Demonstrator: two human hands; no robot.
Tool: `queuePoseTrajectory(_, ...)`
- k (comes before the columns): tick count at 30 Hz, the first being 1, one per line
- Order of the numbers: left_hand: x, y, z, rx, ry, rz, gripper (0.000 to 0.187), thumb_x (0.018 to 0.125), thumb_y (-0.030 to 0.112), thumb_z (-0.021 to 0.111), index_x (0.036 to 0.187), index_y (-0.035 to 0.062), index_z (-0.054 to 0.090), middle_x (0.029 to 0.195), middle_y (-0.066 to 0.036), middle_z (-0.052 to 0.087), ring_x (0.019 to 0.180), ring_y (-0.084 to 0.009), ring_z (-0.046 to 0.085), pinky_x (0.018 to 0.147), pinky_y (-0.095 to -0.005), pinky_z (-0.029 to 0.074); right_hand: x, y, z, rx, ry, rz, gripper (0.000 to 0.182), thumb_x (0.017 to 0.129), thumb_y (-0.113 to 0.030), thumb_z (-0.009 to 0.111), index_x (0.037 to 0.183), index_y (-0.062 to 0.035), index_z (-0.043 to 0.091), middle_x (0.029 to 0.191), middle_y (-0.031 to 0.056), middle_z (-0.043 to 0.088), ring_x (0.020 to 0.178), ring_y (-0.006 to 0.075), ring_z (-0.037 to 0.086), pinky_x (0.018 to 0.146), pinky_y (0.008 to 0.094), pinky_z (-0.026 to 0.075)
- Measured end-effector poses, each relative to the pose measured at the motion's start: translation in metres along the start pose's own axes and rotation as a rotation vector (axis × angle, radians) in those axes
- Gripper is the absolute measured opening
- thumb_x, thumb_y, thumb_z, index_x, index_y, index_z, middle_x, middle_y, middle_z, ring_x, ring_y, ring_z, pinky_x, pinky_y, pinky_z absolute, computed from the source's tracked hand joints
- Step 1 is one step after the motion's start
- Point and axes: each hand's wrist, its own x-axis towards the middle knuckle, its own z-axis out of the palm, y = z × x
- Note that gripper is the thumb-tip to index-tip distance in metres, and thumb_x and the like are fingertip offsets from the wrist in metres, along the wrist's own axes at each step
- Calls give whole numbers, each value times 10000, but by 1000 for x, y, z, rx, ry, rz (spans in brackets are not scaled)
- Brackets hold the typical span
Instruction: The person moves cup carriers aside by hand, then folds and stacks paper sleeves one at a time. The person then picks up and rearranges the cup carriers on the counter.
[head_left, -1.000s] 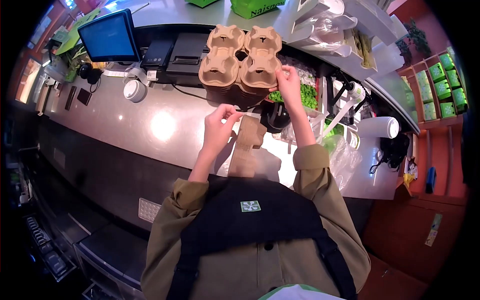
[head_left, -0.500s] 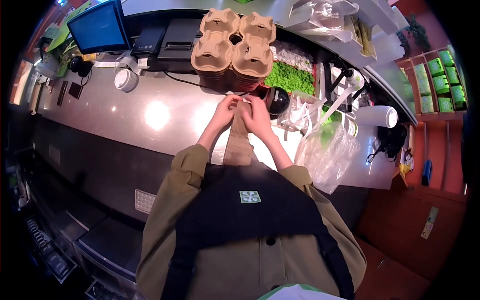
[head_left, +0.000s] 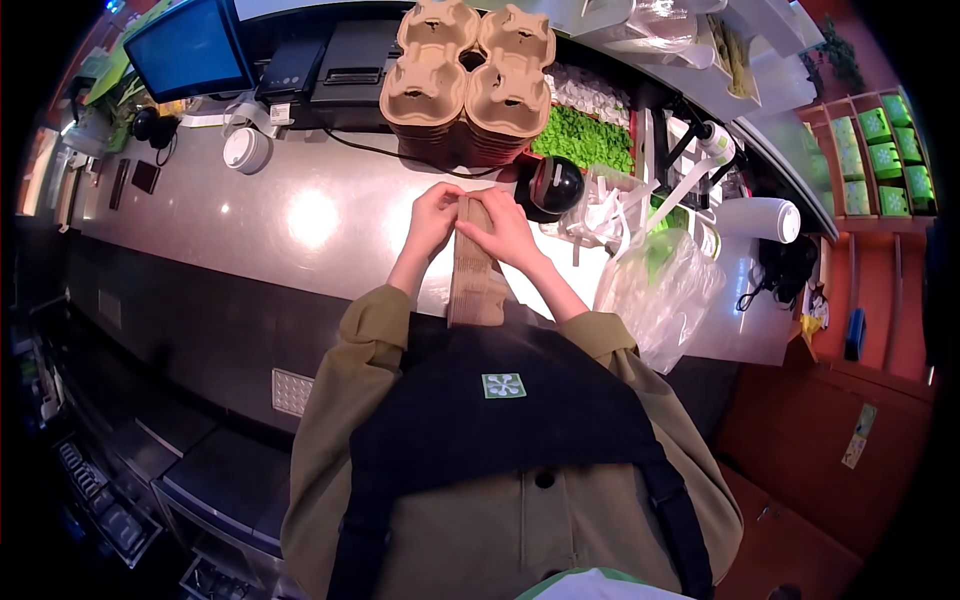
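Note:
A long stack of brown cardboard cup sleeves (head_left: 476, 285), with ribbed edges, stands between me and the counter, its near end against my apron. My right hand (head_left: 503, 233) wraps round its far end, thumb across the top. At the same end, my left hand (head_left: 434, 218) is closed, fingertips pinched together against the cardboard; any small thing between them is hidden. Just beyond my hands rises a tall pile of moulded cup carriers (head_left: 430, 95). A glossy black rounded device (head_left: 556, 187) sits to the right of my right hand.
On the metal counter (head_left: 270, 215) are a lidded white cup (head_left: 246, 150), a monitor (head_left: 188, 50) and a black printer (head_left: 350, 85). To the right lie clear plastic bags (head_left: 665, 300), a tray of green shreds (head_left: 592, 138) and a white cylinder (head_left: 760, 220).
The view has shifted slightly. My right hand has settled further over the end of the stack, its thumb now across it. The left hand stays at the same end.

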Motion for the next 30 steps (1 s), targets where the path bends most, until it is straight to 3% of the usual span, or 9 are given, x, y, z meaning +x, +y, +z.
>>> queuePoseTrajectory(11,-1,-7,-11,1,31,-37,146,811,-58,608,946,-2,619,882,-57,658,832,-125,633,746,-244,504,6,-1,0,-9,-45,-25,522,773,-419,695,1142,-75,565,1069,85,554,1066,273,511,929,396,383)
queuePoseTrajectory(20,7,-2,-17,18,-138,17,215,796,-71,610,982,37,593,858,-5,603,640,-29,480,570,-175,405,6,0,1,12,-32,-37,544,767,-437,707,1139,-67,564,1053,95,557,1054,292,513,920,405,394)
queuePoseTrajectory(26,7,8,-27,20,-199,-89,224,792,-105,583,970,31,590,870,-12,617,669,-42,525,584,-181,428,8,-3,-1,26,-108,-21,557,770,-456,703,1159,-83,560,1076,94,557,1073,296,511,926,412,390)
queuePoseTrajectory(27,7,8,-31,35,-217,-126,274,780,-114,572,1005,39,603,928,13,617,764,-51,540,705,-199,432,9,-2,1,19,-111,-21,566,769,-466,702,1161,-84,557,1081,93,554,1073,295,510,924,415,389)
queuePoseTrajectory(30,7,3,-28,45,-194,-43,244,797,-127,564,987,25,589,905,-26,619,745,-71,556,657,-208,455,9,0,4,6,-99,-31,572,769,-474,700,1158,-80,555,1076,93,549,1071,293,509,920,415,389)
